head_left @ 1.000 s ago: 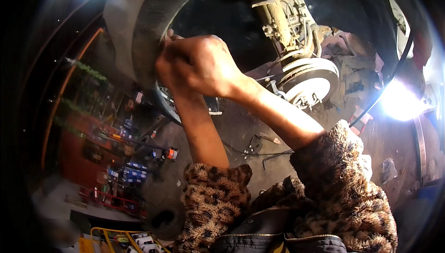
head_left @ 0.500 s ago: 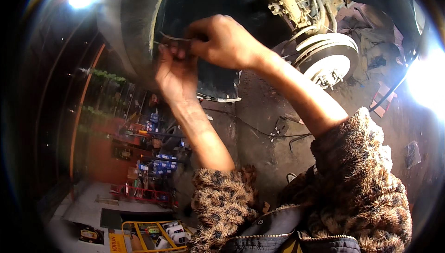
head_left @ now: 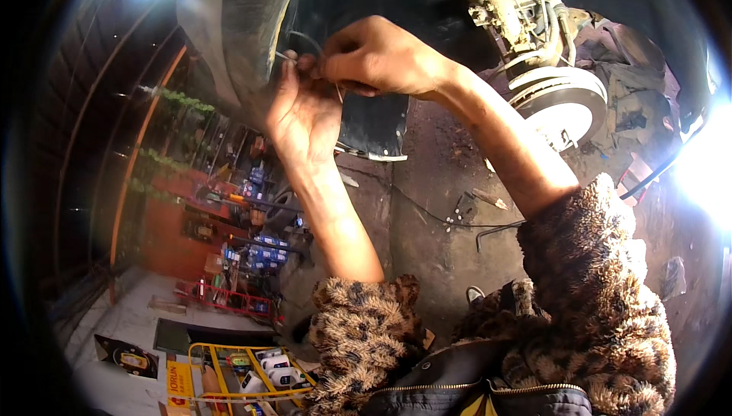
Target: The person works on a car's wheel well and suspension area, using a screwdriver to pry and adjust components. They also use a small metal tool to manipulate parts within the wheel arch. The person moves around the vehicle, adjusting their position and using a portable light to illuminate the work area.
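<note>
Both my hands meet at the inner edge of a dark car fender (head_left: 245, 42), beside the black wheel-arch liner (head_left: 374, 128). A thin, pale wire-like strand (head_left: 308, 37) curves above the fingers. My right hand (head_left: 393, 59) is closed, thumb and fingers pinching the strand; a short bit of it shows below them. My left hand (head_left: 307, 122) is palm up under the fender edge, its fingertips closed at the strand near the rim. The exact grip there is partly hidden by the right hand and blur.
To the right are a bare brake disc (head_left: 560, 115) and a dirty strut (head_left: 499, 12). A bright lamp (head_left: 705, 176) with a cable glares at far right. A hooked rod (head_left: 488, 233) lies on the floor. Lower left stands a yellow rack (head_left: 221, 370) holding bottles.
The view has shifted slightly, so the car appears further right. The strand now arches higher over my fingers, and a piece shows under my right hand. Both hands stay together at the fender edge.
</note>
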Available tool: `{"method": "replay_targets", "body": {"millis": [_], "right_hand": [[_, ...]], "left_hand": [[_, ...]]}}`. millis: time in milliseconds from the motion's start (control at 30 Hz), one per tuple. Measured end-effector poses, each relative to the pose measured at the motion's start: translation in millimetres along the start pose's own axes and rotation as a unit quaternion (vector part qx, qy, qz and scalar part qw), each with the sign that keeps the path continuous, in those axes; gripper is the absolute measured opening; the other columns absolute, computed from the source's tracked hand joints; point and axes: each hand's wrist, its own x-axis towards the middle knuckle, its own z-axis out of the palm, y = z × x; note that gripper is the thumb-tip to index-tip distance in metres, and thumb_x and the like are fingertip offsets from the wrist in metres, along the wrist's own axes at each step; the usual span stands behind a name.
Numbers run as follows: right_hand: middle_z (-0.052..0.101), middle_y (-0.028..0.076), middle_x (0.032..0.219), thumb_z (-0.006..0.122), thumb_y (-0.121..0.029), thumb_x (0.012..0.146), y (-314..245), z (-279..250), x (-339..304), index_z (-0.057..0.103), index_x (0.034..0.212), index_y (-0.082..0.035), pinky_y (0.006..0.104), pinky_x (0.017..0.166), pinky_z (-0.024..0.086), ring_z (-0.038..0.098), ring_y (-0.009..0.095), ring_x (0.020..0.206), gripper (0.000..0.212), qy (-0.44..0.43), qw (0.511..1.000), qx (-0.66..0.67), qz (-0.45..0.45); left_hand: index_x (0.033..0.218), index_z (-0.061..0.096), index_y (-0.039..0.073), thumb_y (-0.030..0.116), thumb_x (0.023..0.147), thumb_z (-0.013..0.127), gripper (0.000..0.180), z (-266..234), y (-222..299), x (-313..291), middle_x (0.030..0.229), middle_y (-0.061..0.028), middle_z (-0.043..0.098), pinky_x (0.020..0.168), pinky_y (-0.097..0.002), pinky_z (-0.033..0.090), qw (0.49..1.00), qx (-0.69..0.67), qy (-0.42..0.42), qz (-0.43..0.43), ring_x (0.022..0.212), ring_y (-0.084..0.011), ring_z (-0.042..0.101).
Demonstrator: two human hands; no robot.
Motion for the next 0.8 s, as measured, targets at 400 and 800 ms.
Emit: {"method": "replay_targets", "body": {"millis": [400,800], "right_hand": [[0.064,0.011,0.075,0.053,-0.009,0.093,25.2,22.8,21.3,0.056,0.09,0.002,0.0247,0.053,0.048,0.06,0.015,0.06,0.011,0.08,0.905,0.408,-0.085],[0.064,0.011,0.079,0.052,-0.01,0.095,28.8,25.0,22.5,0.055,0.094,0.0,0.0221,0.055,0.048,0.059,0.013,0.061,0.011,0.094,0.911,0.391,-0.093]], "left_hand": [[0.096,0.062,0.009,0.021,0.09,0.058,0.015,7.4,0.1,0.5,0.092,-0.0056,0.049,0.088,-0.0387,0.033,0.999,0.007,-0.026,-0.032,0.088,-0.02,0.043],[0.098,0.063,0.008,0.022,0.089,0.059,0.017,9.0,-0.7,0.6,0.091,-0.0074,0.05,0.09,-0.0387,0.033,0.998,-0.005,-0.046,-0.041,0.088,-0.02,0.044]]}}
